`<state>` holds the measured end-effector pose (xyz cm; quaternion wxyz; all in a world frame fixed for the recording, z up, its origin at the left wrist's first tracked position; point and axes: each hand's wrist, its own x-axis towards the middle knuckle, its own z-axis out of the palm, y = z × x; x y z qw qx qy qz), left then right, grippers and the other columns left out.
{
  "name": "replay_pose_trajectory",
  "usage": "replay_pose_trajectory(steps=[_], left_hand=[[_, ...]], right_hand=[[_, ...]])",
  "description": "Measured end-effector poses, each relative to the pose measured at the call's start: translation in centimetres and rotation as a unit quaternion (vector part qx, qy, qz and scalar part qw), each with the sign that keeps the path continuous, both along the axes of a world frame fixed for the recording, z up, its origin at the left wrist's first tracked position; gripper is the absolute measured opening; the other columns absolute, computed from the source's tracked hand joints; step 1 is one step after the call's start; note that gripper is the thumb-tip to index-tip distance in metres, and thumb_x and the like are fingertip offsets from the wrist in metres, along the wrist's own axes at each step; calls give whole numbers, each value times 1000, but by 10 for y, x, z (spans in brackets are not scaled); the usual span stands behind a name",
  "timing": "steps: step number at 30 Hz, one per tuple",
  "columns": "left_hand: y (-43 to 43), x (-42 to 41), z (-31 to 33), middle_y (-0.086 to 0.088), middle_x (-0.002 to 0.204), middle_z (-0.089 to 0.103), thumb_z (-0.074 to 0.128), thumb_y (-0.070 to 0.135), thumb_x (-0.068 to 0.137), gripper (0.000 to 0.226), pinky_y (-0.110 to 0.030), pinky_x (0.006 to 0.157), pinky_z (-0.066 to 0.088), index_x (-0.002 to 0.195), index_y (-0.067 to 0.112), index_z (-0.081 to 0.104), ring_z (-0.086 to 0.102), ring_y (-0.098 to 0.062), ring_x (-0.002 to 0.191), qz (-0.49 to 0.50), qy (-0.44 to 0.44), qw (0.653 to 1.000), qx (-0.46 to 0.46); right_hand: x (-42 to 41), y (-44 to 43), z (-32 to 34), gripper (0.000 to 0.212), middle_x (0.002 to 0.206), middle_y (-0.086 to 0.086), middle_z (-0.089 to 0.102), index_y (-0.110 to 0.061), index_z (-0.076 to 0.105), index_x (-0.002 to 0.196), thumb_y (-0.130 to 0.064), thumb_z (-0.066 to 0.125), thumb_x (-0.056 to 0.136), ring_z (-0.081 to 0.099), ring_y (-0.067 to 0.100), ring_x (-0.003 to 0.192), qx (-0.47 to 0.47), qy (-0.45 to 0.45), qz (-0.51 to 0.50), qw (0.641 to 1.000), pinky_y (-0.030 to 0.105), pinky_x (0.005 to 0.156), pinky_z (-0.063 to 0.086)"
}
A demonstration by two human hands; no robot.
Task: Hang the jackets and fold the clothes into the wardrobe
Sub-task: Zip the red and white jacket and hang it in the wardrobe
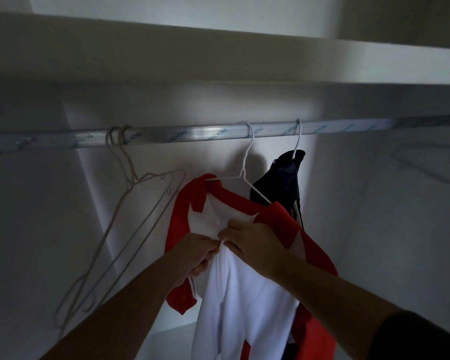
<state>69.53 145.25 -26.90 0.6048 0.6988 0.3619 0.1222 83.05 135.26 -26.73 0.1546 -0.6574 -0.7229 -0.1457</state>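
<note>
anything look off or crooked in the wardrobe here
Yes. The white hanger carrying the red and white jacket sits tilted on the rail, its right arm lower than its left. Both hands pinch the jacket front. The empty hangers at left hang slanted.

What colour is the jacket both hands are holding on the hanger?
The jacket is white with red sleeves and collar, seen in the head view.
</note>
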Motion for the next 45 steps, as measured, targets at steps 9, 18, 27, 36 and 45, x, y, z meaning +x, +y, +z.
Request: replay_pose_trajectory(steps=[9, 18, 27, 36, 45], left_hand=[[11, -1, -14, 7, 43, 43, 53, 15, 94, 33, -16, 33, 30, 62, 17, 50, 36, -4, 33, 36, -13, 999, -26], [-14, 35, -62, 18, 93, 63, 55, 54, 86, 31, -6, 69, 41, 102, 28, 58, 59, 2, 78, 45, 17, 879, 474], [-16, 46, -73, 11, 56, 49, 50, 42, 94, 29, 1, 53, 28, 72, 24, 49, 49, -6, 50, 64, 43, 869, 489], [-20, 50, -76, 12, 68, 52, 48, 46, 94, 29, -10, 72, 44, 76, 23, 50, 53, -3, 65, 46, 73, 866, 492], [-52, 36, -108, 7, 95, 68, 42, 49, 96, 36, -15, 84, 48, 97, 19, 63, 64, -5, 89, 72, 145, 882, 442]], right_hand=[[1, 17, -6, 12, 83, 1, 65, -11, 69, 88, -19, 60, 92, 62, 15, 58, 34, 38, -6, 999, 29, 51, 53], [6, 15, 8, 24, 75, -6, 60, -20, 53, 73, -22, 47, 95, 52, 4, 60, -1, 87, -94, 992, 10, 59, 39], [10, 13, 19, 31, 61, -7, 52, -26, 43, 67, -21, 53, 96, 48, 5, 48, -52, 136, -146, 978, 11, 48, 37], [3, 16, 58, 22, 59, -6, 37, -17, 42, 76, -13, 51, 95, 39, 8, 49, -76, -51, -188, 978, 18, 43, 30], [-11, 6, 114, 17, 85, 1, 64, -12, 58, 100, -5, 52, 87, 66, 24, 85, -26, -208, -188, 959, 29, 60, 36]])
